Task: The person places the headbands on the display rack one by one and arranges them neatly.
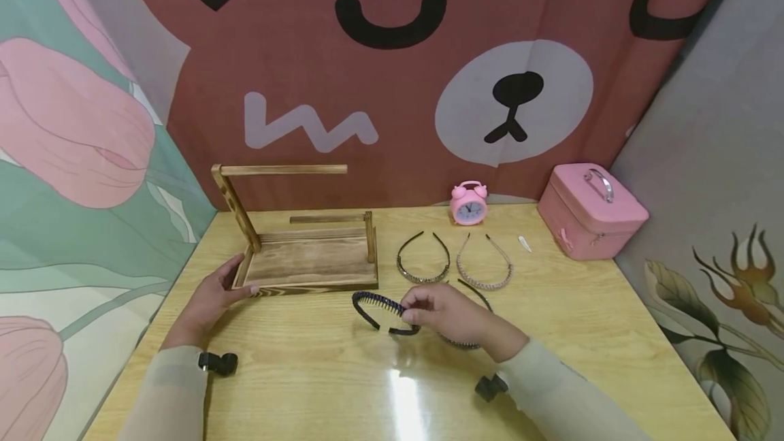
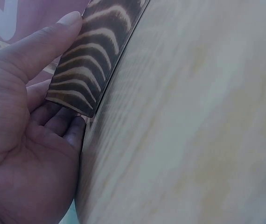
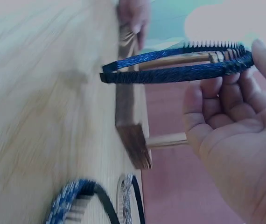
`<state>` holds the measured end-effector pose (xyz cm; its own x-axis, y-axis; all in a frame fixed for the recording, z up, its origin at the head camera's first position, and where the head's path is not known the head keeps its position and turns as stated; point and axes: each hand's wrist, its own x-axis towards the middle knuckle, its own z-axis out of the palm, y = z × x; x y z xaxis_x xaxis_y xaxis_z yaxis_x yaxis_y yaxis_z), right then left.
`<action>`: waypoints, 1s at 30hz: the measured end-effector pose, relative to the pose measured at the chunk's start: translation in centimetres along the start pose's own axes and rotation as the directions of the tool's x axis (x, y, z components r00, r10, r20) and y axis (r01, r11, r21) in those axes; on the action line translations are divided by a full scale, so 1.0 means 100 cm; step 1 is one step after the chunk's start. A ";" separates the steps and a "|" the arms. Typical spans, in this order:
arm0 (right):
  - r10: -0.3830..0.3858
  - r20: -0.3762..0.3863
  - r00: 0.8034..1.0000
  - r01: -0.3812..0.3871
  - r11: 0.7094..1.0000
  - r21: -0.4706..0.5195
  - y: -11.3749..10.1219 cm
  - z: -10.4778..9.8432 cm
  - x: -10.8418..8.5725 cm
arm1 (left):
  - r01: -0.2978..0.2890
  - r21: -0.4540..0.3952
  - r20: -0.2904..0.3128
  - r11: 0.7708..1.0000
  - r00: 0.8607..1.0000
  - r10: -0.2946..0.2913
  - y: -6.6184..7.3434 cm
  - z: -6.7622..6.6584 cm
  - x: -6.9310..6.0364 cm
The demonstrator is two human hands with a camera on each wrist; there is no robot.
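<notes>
My right hand [image 1: 450, 312] pinches a dark headband [image 1: 380, 301] with comb teeth, held above the table in front of the wooden stand. In the right wrist view the headband [image 3: 170, 72] looks blue-black, its two ends pointing away from the thumb and fingers. The left hand [image 1: 211, 298] grips the near left corner of the wooden stand [image 1: 312, 257], which has a tray base, a tall bar and a short bar. Seen from the left wrist, the thumb lies on the stand's striped edge [image 2: 88, 60] and the fingers curl at its end.
Right of the stand lie a dark headband [image 1: 422, 278], a pale beaded one [image 1: 486, 284] and another dark one [image 1: 462, 344], partly hidden by my right hand. Behind them are a pink alarm clock [image 1: 469, 206], a small white clip [image 1: 525, 243] and a pink case [image 1: 591, 216].
</notes>
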<state>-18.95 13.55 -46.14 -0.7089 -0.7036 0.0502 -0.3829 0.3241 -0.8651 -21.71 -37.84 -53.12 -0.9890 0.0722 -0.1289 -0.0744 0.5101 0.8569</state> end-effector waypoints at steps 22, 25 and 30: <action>0.206 -0.282 0.937 -0.093 0.925 0.368 -0.043 -0.033 0.030 | 0.009 -0.008 0.008 1.000 1.000 -0.009 0.000 0.000 0.000; 0.196 -0.309 0.931 -0.069 0.923 0.378 -0.053 -0.039 0.036 | 0.011 -0.015 0.006 1.000 1.000 -0.011 0.001 0.000 0.000; 0.068 -0.371 0.926 0.074 0.932 0.355 -0.072 -0.048 0.049 | 0.014 -0.022 -0.003 1.000 1.000 -0.014 0.001 0.001 0.000</action>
<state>-22.58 10.81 -37.29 -0.9023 -0.3948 0.1732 -0.1990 0.0252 -0.9797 -21.72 -37.71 -53.03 -0.9882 0.0628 -0.1398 -0.0911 0.4924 0.8656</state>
